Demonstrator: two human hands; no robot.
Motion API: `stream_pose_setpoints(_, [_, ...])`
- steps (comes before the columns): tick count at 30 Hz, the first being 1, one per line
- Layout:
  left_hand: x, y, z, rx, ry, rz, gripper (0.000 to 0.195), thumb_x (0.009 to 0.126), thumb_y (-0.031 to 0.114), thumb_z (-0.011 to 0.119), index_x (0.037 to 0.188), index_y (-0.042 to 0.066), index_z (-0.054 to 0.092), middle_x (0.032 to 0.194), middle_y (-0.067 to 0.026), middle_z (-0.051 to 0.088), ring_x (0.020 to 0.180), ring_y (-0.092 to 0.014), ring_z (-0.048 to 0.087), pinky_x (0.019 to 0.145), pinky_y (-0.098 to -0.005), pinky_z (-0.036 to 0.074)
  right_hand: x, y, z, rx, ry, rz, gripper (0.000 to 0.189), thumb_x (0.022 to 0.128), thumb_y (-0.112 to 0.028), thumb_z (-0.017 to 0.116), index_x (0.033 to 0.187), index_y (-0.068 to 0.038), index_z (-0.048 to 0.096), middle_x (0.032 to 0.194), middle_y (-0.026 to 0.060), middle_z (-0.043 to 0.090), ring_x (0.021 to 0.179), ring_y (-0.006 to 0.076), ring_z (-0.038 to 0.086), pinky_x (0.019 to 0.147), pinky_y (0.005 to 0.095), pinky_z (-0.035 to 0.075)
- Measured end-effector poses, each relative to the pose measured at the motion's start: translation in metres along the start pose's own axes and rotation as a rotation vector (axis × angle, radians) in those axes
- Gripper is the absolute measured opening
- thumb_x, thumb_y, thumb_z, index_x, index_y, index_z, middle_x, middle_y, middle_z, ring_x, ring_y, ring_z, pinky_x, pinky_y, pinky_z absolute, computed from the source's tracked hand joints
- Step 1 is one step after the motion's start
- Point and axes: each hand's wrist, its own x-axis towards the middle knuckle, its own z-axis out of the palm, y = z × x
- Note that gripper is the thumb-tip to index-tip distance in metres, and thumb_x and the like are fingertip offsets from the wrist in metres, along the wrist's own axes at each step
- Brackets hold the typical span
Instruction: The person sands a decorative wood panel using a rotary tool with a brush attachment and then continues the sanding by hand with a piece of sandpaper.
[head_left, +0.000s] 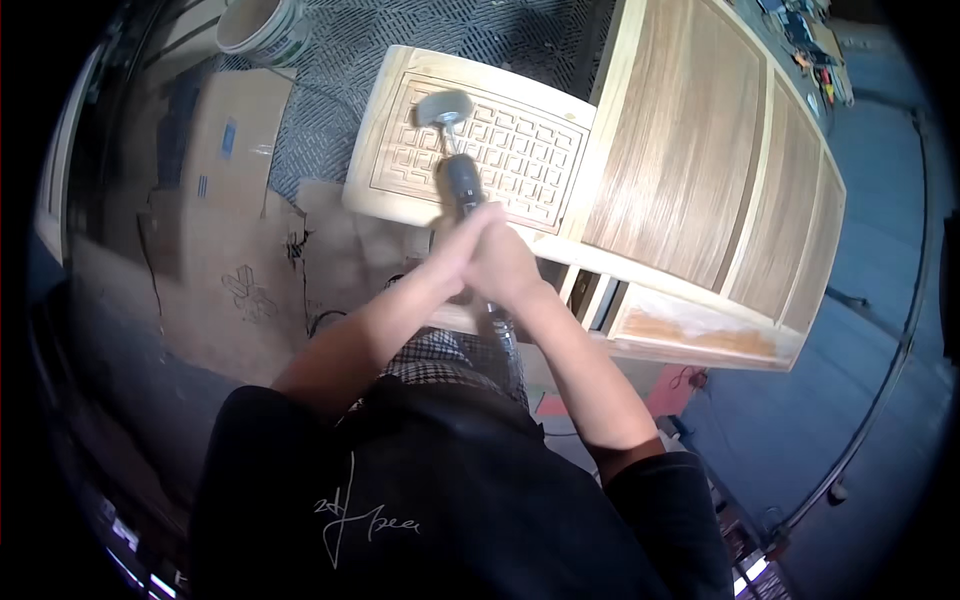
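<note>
A dark handheld power tool (463, 176) slants upward from my body, and both of my hands wrap around its barrel. On its slim metal shaft sits a round grey brush-like wheel (444, 109), blurred. The wheel is over the upper left of a pale wood panel (416, 60) carved with a lattice pattern (517, 150); whether it touches the wood I cannot tell. My left hand (466, 244) and my right hand (501, 259) overlap, so most of the grip is hidden. A clear ribbed hose (506, 337) hangs from the tool's lower end.
The carved panel adjoins a large wooden furniture piece (675, 135) with brown panels and pale framing. Flattened cardboard (232, 157) lies at left, below a plastic bucket (259, 34). Beyond is textured dark matting (345, 30). Tools and clutter (810, 45) are at upper right.
</note>
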Motion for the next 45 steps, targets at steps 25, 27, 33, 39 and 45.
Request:
stream_pose_setpoints(25, [-0.006,-0.009,-0.030,0.094,-0.508,-0.190,0.037,0.105,0.040,0.060,0.122,0.007,0.064,0.110,-0.0037,0.069,0.101,-0.015,0.065,0.088,-0.0319,0.051,-0.045,0.001,0.049,0.368,0.351,0.276,0.054,0.078,-0.019,0.074,0.116,0.013,0.052,0.101,0.0333,0.070,0.098,0.0452,0.071,0.085,0.0487,0.058])
stream_pose_setpoints(27, [-0.004,0.009,-0.035,-0.049,-0.614,-0.246,0.039,0.105,0.039,0.059,0.127,0.007,0.062,0.118,-0.0067,0.067,0.109,-0.017,0.063,0.096,-0.0349,0.049,-0.030,-0.007,0.045,0.470,0.446,0.324,0.059,0.078,-0.022,0.074,0.119,0.014,0.052,0.098,0.0324,0.071,0.096,0.0438,0.072,0.083,0.0474,0.058])
stream_pose_setpoints(33, [0.046,0.099,-0.077,0.150,-0.492,-0.301,0.045,0.100,0.034,0.068,0.128,0.001,0.060,0.118,-0.0110,0.067,0.110,-0.021,0.063,0.098,-0.0360,0.050,0.058,-0.070,0.072,0.771,0.664,0.291,0.049,0.077,-0.020,0.073,0.110,0.009,0.053,0.088,0.0267,0.070,0.085,0.0407,0.073,0.075,0.0454,0.058])
stream_pose_setpoints(39, [0.072,0.252,-0.100,0.784,-0.636,-0.218,0.033,0.100,0.031,0.068,0.112,0.001,0.067,0.100,-0.0066,0.070,0.087,-0.014,0.067,0.081,-0.0295,0.055,0.159,-0.194,0.097,1.368,1.093,0.237,0.026,0.082,-0.011,0.068,0.100,0.003,0.058,0.085,0.0178,0.069,0.079,0.0300,0.070,0.069,0.0422,0.054])
stream_pose_setpoints(45, [0.085,0.330,-0.103,1.332,-0.762,-0.185,0.037,0.096,0.031,0.073,0.110,-0.004,0.073,0.101,-0.0107,0.075,0.089,-0.015,0.070,0.081,-0.0280,0.055,0.218,-0.277,0.110,1.590,1.420,0.235,0.022,0.090,-0.007,0.065,0.109,0.001,0.058,0.096,0.0132,0.068,0.091,0.0237,0.069,0.081,0.0373,0.053])
